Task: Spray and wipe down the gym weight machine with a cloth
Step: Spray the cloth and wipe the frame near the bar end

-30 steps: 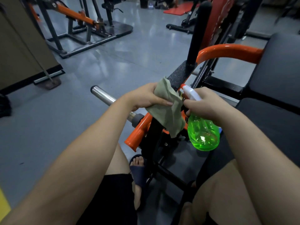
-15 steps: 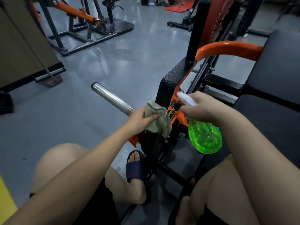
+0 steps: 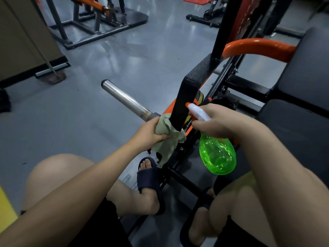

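Note:
The weight machine has a black textured bar sloping down in the middle of the view, an orange frame tube behind it and a steel weight peg sticking out to the left. My left hand grips a bunched olive-green cloth against the lower part of the black bar, near the peg's base. My right hand holds a green spray bottle by its white head, nozzle pointing left at the bar.
A black padded seat fills the right side. My knees and a foot in a dark sandal are below the hands. Another orange and black machine stands at the back left on the grey floor. A brown cabinet is far left.
My left hand has slid the cloth down the black bar, from its upper end to its lower part by the peg. The right hand with the bottle has stayed almost still.

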The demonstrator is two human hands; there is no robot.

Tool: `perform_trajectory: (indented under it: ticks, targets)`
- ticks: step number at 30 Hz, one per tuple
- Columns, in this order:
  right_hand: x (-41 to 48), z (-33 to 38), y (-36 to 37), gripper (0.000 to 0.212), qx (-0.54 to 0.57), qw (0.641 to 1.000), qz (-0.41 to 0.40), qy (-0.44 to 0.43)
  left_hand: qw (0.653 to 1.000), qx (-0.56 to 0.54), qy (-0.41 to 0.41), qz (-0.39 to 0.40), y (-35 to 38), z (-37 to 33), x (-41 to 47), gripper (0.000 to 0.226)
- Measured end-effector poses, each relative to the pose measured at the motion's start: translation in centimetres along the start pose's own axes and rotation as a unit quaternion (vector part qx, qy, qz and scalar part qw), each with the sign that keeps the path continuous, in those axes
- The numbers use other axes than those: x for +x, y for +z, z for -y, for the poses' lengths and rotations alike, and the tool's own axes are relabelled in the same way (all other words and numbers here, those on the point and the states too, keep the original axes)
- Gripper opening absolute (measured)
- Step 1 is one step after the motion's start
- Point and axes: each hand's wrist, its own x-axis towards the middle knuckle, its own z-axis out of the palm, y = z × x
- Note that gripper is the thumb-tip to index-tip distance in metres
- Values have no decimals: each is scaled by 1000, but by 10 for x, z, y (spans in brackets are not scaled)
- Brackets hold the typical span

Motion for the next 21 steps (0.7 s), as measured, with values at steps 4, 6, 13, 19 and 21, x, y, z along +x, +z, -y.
perform_trajectory:
  ticks: [4, 6, 13, 19, 21]
  targets:
    - [-2, 2, 4, 34, -34, 999, 37, -2, 997, 72, -12, 12, 16, 3, -5, 92]
    - [-1, 4, 9, 52, -75, 995, 68, -18, 994, 102, -13, 23, 20, 2, -2, 106]
    - [6, 6, 15, 32, -78, 994, 73, -11, 978, 210, -15, 15, 42, -5, -12, 59]
    - [8, 4, 19, 28, -63, 997, 50, -14, 961, 272, -6, 46, 40, -3, -18, 45]
    - [9, 5, 19, 26, -60, 997, 44, -11, 959, 274, -15, 66, 43, 2, -19, 44]
